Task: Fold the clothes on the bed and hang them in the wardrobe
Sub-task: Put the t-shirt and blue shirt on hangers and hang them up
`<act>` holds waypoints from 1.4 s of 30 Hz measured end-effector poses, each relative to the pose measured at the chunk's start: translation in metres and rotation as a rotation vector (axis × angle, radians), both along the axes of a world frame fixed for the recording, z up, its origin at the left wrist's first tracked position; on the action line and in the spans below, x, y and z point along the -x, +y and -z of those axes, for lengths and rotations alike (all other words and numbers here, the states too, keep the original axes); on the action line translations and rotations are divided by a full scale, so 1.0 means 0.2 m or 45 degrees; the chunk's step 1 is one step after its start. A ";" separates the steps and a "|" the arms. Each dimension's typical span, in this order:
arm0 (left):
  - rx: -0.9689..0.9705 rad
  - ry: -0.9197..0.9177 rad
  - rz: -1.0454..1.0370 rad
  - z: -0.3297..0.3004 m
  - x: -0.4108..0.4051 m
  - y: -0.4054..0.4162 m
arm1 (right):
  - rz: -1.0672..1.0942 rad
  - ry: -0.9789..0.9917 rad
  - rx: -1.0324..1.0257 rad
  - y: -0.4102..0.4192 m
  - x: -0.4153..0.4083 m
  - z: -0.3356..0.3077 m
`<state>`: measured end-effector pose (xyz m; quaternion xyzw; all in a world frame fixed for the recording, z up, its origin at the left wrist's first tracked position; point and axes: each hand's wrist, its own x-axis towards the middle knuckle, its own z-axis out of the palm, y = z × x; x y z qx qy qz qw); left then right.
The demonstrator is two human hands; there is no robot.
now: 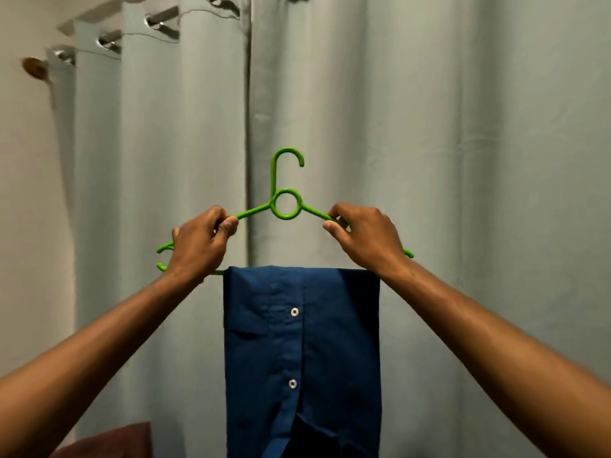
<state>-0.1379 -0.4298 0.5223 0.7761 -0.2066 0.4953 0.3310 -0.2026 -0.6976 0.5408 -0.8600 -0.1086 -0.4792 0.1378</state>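
My left hand [198, 246] and right hand [367, 236] each pinch a sloping shoulder of a thin, glossy green plastic hanger [286, 204], fingers curled tight around the rod. Between them rise its round loop and open hook. A folded blue shirt [301, 358], matte woven cloth with white snap buttons, drapes over the bottom bar. Behind hang pale grey pleated curtains [429, 127] on metal eyelets.

glossy plastic hanger [286, 204], matt cloth shirt [334, 352], cloth curtain [429, 127]

You see dim, soft, even light; the curtain [429, 127] folds shade gently, and the frame's edges bend and blur.
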 end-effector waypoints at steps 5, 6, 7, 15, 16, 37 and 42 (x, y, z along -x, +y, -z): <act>-0.025 -0.007 0.187 -0.12 -0.05 -0.32 | 0.174 -0.066 0.041 -0.29 0.12 -0.09; -0.041 -0.017 0.217 -0.14 -0.06 -0.38 | 0.205 -0.084 0.039 -0.34 0.14 -0.11; -0.057 -0.026 0.241 -0.17 -0.07 -0.44 | 0.233 -0.099 0.033 -0.39 0.16 -0.13; -0.114 -0.079 0.548 -0.24 -0.22 -0.99 | 0.573 -0.217 0.009 -0.81 0.26 -0.20; -0.124 -0.077 0.593 -0.24 -0.23 -1.07 | 0.611 -0.227 0.006 -0.87 0.28 -0.20; -0.128 -0.140 1.346 -0.49 0.32 -2.83 | 1.826 -0.062 0.091 -2.04 1.38 -0.23; -0.186 -0.160 1.467 -0.53 0.62 -3.15 | 2.144 -0.028 0.100 -2.30 1.74 -0.26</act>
